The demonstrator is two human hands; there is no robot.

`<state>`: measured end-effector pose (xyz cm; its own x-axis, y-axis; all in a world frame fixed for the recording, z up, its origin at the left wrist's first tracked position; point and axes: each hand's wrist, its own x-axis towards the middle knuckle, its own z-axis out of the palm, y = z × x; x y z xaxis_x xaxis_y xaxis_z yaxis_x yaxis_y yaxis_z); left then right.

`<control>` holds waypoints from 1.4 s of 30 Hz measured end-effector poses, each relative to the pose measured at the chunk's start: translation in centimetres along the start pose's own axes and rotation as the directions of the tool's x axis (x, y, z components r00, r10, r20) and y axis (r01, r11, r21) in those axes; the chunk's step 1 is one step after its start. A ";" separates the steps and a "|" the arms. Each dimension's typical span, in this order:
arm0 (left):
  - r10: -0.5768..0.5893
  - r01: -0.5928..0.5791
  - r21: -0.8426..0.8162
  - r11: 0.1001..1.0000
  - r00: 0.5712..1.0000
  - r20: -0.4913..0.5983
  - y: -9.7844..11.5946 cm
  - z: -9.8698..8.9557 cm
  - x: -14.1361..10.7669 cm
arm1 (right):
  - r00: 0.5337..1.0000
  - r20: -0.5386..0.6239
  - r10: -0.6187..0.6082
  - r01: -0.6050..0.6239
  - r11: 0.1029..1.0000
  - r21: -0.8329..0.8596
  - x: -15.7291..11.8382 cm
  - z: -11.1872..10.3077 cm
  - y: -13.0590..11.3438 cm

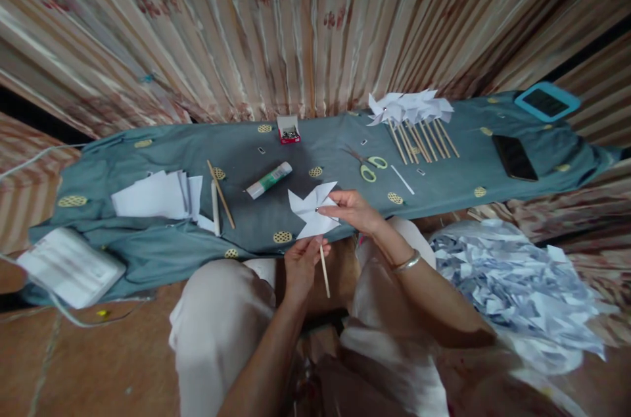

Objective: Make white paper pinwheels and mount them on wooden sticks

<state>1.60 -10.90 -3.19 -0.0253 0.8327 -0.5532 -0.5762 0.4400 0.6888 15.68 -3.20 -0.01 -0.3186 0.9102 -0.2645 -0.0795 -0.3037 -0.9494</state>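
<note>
A white paper pinwheel (311, 212) on a thin wooden stick (325, 272) is held above the near edge of the cloth-covered table. My left hand (304, 264) is closed around the stick just below the paper blades. The fingers of my right hand (355, 210) pinch the pinwheel near its middle, where a small dark pin head shows. Beyond my hands lie a glue stick tube (269, 180) and green-handled scissors (369, 164). An open red box (288, 130) of small metal pins stands at the back.
Several finished pinwheels (414, 106) lie at the back right, near a phone (514, 157) and a blue-framed tablet (547, 102). Stacked paper (152, 196) and loose sticks (220, 193) are at left, beside a white packet (71, 267). Cut paper fills a bag (517, 279) at right.
</note>
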 end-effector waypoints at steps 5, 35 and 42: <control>0.116 -0.116 0.099 0.988 0.993 0.007 0.4 -0.1 -0.2 | 0.984 -0.101 -0.149 0.148 0.989 -0.018 -1.4 1.3 -0.4; 0.384 -0.382 0.239 0.893 0.922 0.038 7.2 3.1 7.1 | 0.916 -0.401 -0.013 0.131 0.954 0.271 1.1 0.0 -0.2; 0.156 -0.234 0.317 0.919 0.955 0.252 7.6 4.4 5.3 | 0.934 -0.357 -0.009 0.099 0.967 0.236 1.1 0.2 -0.3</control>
<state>0.73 -1.67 1.17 0.0915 0.9488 -0.3025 -0.2651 0.3160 0.9110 15.14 -2.15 0.06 0.0398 0.9535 -0.2987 -0.3313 -0.2695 -0.9042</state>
